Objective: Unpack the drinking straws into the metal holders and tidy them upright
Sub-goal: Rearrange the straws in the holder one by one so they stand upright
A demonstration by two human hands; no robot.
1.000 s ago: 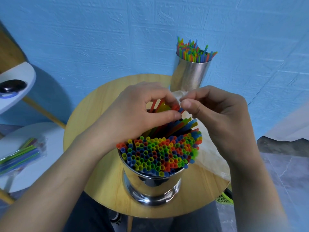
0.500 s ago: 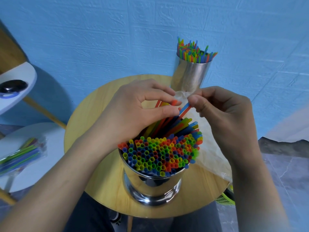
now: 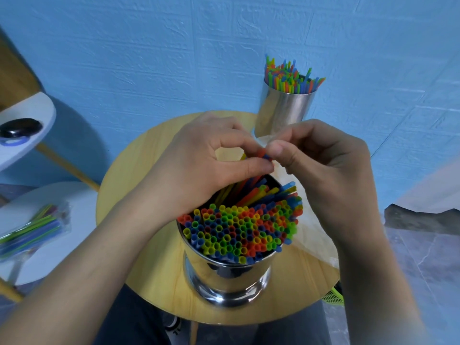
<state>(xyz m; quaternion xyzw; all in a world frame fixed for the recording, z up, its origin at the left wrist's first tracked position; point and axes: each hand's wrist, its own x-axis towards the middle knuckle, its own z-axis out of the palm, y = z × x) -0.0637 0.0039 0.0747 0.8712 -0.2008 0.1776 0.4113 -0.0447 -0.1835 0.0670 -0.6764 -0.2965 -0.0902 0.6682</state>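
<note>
1. Two steel holders stand on one round wooden desk (image 3: 139, 175). The near holder (image 3: 229, 277) is wide and mirror-shiny with a flared foot, and sits by the front edge. The far holder (image 3: 283, 113) is a plainer, narrower cylinder at the back, against the blue textured wall (image 3: 174, 58).
2. Both are crammed with thin plastic tubes in red, orange, yellow, green and blue, far too many to count. The upright straws (image 3: 239, 230) in the near holder show their open round ends. The far straws (image 3: 291, 78) fan out slightly.
3. One loose bunch (image 3: 250, 191) leans out of the back of the near holder, with its lower ends inside.
4. The left hand (image 3: 199, 165) has its thumb and fingers (image 3: 234, 138) curled round the bunch's upper part.
5. The right hand (image 3: 323, 165) pinches the bunch's tips between thumb and forefinger, touching the left thumb.
6. One crinkled, translucent wrapper (image 3: 311, 235) lies on the desk under the right hand, just beside the near holder.
7. To the left are two white round desks. The low one (image 3: 62, 245) carries one clear packet (image 3: 29, 230) of straws lying flat. The high one (image 3: 37, 108) carries a glossy black object (image 3: 20, 127).
</note>
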